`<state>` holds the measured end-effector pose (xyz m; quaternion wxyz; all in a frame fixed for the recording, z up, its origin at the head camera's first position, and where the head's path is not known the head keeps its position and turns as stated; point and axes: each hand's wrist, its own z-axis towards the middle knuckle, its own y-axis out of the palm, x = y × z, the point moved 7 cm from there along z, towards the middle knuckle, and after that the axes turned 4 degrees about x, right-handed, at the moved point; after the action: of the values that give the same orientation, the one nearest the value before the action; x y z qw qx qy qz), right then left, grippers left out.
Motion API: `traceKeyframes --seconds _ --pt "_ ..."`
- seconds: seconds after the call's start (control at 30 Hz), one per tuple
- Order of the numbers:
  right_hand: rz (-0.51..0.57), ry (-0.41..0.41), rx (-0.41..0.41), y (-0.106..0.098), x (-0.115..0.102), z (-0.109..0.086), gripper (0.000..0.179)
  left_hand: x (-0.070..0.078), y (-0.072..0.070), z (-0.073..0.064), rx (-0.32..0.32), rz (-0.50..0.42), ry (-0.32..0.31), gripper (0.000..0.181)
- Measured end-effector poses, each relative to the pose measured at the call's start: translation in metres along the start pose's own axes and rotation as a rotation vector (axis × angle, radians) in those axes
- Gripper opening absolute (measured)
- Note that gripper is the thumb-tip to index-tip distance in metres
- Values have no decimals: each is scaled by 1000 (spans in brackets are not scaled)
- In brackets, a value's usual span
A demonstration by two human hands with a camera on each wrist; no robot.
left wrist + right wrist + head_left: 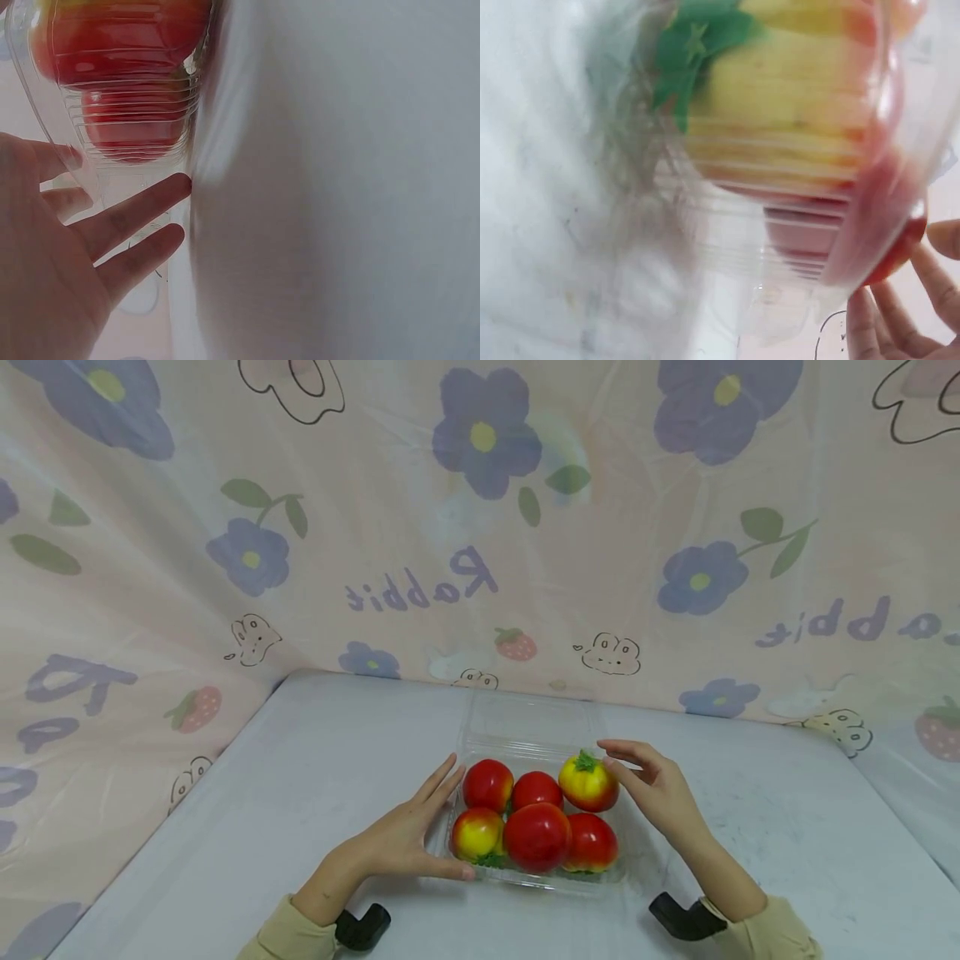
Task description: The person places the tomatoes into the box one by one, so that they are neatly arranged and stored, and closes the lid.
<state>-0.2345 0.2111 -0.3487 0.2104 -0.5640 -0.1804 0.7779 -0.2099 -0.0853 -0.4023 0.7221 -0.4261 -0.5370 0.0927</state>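
Several red toy tomatoes with yellow patches lie in a clear plastic clamshell box (551, 883). One red tomato (537, 837) sits at the middle front. My left hand (401, 837) spreads its fingers along the box's left side, with the thumb at the front left corner. In the left wrist view the fingers (135, 214) reach past the ribbed wall. My right hand (663, 789) is at the back right corner, its fingertips against a yellow-topped tomato (589, 783) with a green calyx. The right wrist view shows fingertips (862, 319) by a tomato's red end (896, 259).
The box's lid (532, 717) stands folded back behind it. White cloth covers the table (360, 718). A patterned curtain (405, 527) hangs along the back and left. Black wrist mounts (363, 927) sit by both sleeves.
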Motion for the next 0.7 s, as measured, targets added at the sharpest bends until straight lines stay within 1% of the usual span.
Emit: traceKeyframes --seconds 0.17,0.27,0.43,0.53,0.63,0.7 --pt "-22 87 -6 2 10 3 38 0 0 0 5 2 -2 114" --pt "-12 140 -6 3 15 6 43 0 -1 0 8 4 -2 114" --pt "-2 201 -5 4 19 11 51 0 -1 -1 10 4 3 114" --pt "16 281 -34 7 24 14 62 1 -1 -2 5 1 10 113" --pt "42 376 -84 10 31 14 74 0 -1 -2 -1 1 18 112" --pt "50 417 -113 12 36 15 80 0 -1 -2 -4 2 20 113"
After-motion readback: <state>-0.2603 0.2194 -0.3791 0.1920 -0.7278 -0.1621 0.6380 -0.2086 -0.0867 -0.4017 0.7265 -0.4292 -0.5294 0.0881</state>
